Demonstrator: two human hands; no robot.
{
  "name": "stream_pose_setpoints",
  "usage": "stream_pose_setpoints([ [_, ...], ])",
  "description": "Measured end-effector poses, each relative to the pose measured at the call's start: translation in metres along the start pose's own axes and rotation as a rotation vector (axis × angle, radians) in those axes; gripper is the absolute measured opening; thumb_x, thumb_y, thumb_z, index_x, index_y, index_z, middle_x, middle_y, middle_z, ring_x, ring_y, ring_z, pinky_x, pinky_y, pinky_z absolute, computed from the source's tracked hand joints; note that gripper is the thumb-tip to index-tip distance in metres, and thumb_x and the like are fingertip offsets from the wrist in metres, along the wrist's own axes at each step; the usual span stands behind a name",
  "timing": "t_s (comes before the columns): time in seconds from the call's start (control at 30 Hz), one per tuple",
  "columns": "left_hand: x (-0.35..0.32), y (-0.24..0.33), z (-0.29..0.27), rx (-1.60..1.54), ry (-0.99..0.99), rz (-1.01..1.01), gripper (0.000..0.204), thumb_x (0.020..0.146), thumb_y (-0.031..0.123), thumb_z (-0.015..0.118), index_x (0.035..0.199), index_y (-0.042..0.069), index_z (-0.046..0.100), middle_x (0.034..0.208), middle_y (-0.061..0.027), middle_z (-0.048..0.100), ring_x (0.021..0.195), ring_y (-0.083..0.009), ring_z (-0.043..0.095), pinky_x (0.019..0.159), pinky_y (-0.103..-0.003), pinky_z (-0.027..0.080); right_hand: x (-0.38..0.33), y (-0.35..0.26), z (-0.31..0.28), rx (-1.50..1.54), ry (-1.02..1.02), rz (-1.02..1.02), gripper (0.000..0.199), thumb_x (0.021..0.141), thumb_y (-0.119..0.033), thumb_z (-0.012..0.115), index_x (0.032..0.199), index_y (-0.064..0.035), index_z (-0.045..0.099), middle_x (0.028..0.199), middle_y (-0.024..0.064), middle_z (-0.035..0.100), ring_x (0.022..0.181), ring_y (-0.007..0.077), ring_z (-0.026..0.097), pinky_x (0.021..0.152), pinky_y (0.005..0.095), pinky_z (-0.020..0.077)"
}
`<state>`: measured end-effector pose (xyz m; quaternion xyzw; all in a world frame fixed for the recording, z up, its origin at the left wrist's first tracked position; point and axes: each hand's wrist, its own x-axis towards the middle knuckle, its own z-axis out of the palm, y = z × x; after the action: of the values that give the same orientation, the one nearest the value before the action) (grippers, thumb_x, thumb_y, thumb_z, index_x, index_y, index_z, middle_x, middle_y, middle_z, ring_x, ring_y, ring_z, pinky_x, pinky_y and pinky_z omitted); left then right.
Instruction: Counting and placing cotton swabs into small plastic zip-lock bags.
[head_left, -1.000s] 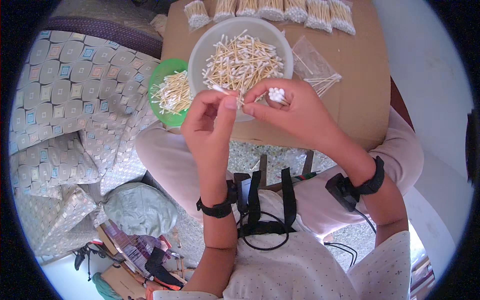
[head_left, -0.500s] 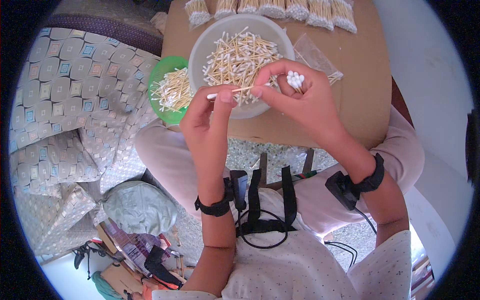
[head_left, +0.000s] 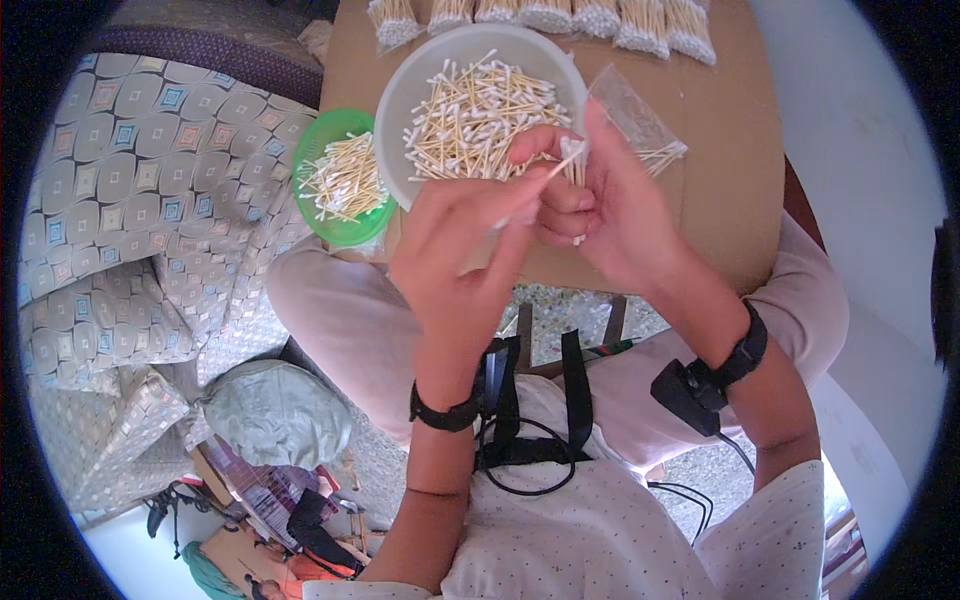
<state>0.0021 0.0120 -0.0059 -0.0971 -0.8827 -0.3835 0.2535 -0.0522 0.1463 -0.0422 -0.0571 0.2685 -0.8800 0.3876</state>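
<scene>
My left hand (head_left: 458,240) pinches one cotton swab (head_left: 563,165), its white tip up against the small bundle of cotton swabs (head_left: 574,172) in my right hand. My right hand (head_left: 632,205) is closed round that bundle, with the tips showing above the curled fingers. Both hands are over the near right rim of a large white bowl (head_left: 397,85) heaped with loose cotton swabs (head_left: 490,110). Left of it, a smaller green basket (head_left: 318,222) holds more cotton swabs (head_left: 345,178). The left fingertips are partly blurred.
A clear plastic bag (head_left: 622,105) with a few swabs lies right of the bowl. Several packed bags of swabs (head_left: 640,28) line the far side of the cardboard-topped table (head_left: 725,190). Patterned cushions (head_left: 150,180) are at the left, a pale wall (head_left: 850,170) at the right.
My left hand has moved right, bringing its swab from above the bowl to the bundle. My right hand has turned, and its thumb and forefinger have let go of that swab.
</scene>
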Motion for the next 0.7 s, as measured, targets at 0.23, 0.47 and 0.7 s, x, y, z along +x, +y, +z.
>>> stream_pose_setpoints([
  [0.23, -0.007, -0.013, 0.012, 0.172, -0.003, 0.215, 0.040, 0.058, -0.003, 0.070, 0.096, 0.011, 0.069, 0.079, -0.0022, 0.060, 0.068, -0.0183, 0.054, 0.057, -0.029, 0.043, 0.003, 0.003, -0.001, 0.322, 0.051, 0.015, 0.037, 0.095, -0.048, 0.032, 0.078, -0.0159, 0.040, 0.066, -0.0062, 0.036, 0.055, 0.0064, 0.033, 0.055, 0.0218, 0.0301],
  [0.47, -0.012, -0.011, 0.012, 0.187, -0.171, 0.100, 0.038, 0.061, 0.001, 0.070, 0.097, 0.012, 0.069, 0.073, -0.0017, 0.053, 0.066, -0.0181, 0.053, 0.056, -0.029, 0.044, 0.005, 0.010, 0.002, 0.427, 0.176, -0.019, 0.032, 0.097, -0.043, 0.035, 0.080, -0.0157, 0.037, 0.068, -0.0056, 0.033, 0.061, 0.0072, 0.034, 0.061, 0.0218, 0.0340],
  [0.7, -0.012, -0.012, 0.013, 0.061, -0.356, 0.071, 0.040, 0.065, 0.009, 0.076, 0.104, 0.013, 0.068, 0.076, -0.0037, 0.053, 0.065, -0.0173, 0.051, 0.055, -0.027, 0.042, 0.006, 0.014, -0.012, 0.433, 0.111, -0.068, 0.032, 0.097, -0.041, 0.038, 0.079, -0.0152, 0.037, 0.066, -0.0058, 0.031, 0.060, 0.0063, 0.033, 0.059, 0.0212, 0.0330],
])
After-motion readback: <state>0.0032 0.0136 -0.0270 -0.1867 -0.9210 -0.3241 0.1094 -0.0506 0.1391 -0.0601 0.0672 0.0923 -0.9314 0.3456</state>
